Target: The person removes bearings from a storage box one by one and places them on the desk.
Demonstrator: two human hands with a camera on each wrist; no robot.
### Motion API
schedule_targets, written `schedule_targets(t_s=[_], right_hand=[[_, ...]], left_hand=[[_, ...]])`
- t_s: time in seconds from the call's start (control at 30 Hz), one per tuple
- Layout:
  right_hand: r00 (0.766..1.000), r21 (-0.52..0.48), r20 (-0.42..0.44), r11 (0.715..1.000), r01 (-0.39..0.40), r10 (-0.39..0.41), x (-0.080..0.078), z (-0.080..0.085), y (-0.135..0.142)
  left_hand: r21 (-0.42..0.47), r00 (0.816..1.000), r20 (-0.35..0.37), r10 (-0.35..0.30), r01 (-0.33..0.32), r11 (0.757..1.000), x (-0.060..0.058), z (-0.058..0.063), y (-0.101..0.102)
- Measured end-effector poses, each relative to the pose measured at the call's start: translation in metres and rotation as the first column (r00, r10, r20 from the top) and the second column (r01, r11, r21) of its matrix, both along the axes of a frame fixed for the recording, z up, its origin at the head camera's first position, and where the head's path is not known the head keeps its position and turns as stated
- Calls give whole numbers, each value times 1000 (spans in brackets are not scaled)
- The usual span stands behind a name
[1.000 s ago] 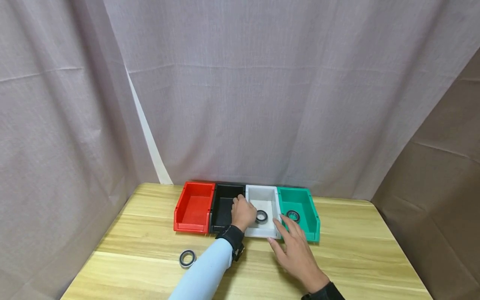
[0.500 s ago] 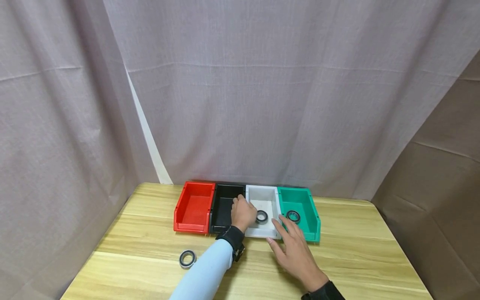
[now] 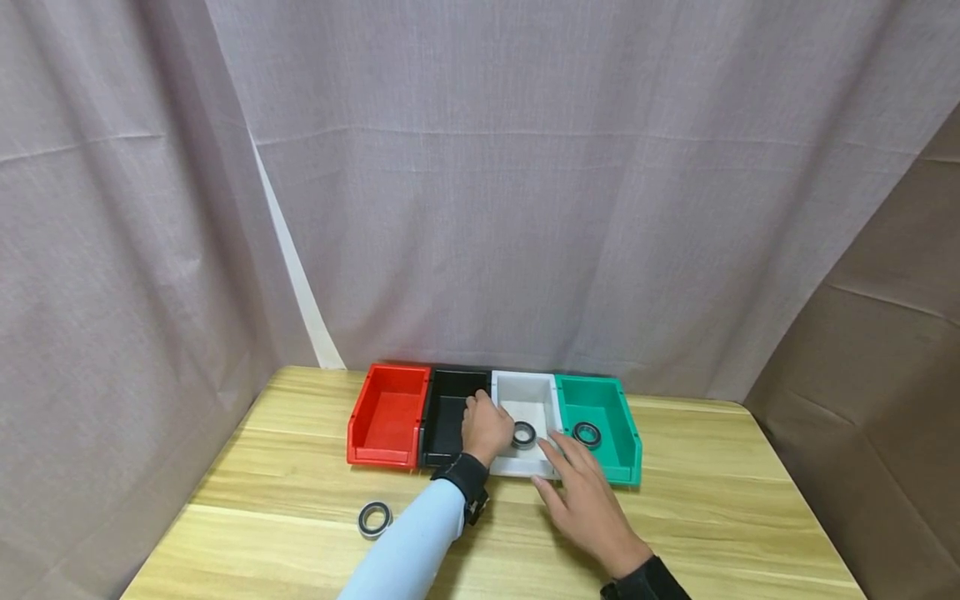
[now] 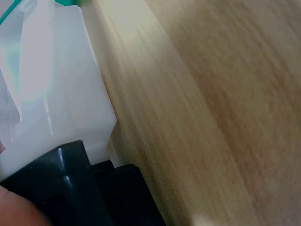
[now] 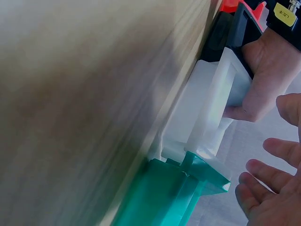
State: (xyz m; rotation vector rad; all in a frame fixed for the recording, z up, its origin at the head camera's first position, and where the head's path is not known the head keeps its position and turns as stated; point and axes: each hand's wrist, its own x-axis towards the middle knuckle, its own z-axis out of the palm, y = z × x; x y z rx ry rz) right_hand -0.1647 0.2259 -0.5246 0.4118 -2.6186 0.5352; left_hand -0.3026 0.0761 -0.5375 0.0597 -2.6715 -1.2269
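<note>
Since the earlier head frames, the right hand (image 3: 588, 504) has shifted slightly left; the left hand (image 3: 487, 429) and the bearings show no clear displacement. Right hand: fingers spread wide, holding nothing, fingertips over the front of the white bin (image 3: 531, 407) and its border with the green bin (image 3: 592, 393); the right wrist view shows them apart from both. Left hand: fingers bent, at the border of the black bin (image 3: 450, 410) and the white bin; fingertips hidden, so cannot tell whether it holds anything. One bearing (image 3: 533, 435) lies flat in the white bin, just beside the left hand; a second bearing (image 3: 597, 435) lies in the green bin. The red bin (image 3: 392, 408) adjoins the black. A third bearing (image 3: 362, 520) lies on the wooden table (image 3: 720, 500), near the pale sleeve (image 3: 408, 542). Grey curtain (image 3: 480, 208) behind.
</note>
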Motion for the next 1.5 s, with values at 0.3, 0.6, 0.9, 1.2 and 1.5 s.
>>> schedule_targets(t_s=[0.3, 0.6, 0.9, 1.2, 1.5], right_hand=[[999, 148, 30, 988, -49, 45, -28, 1, -5], [989, 296, 127, 950, -104, 69, -60, 4, -23], [965, 246, 261, 967, -59, -7, -86, 3, -42], [972, 218, 219, 975, 39, -88, -105, -4, -51], [968, 198, 200, 974, 109, -149, -109, -9, -56]], left_hand=[[0, 999, 36, -8, 8, 1000, 1, 6, -2], [20, 1000, 15, -12, 11, 1000, -3, -3, -2], [33, 998, 55, -19, 18, 999, -1, 1, -2], [53, 999, 30, -18, 17, 998, -2, -2, -2], [28, 1000, -10, 4, -3, 1000, -25, -39, 0]])
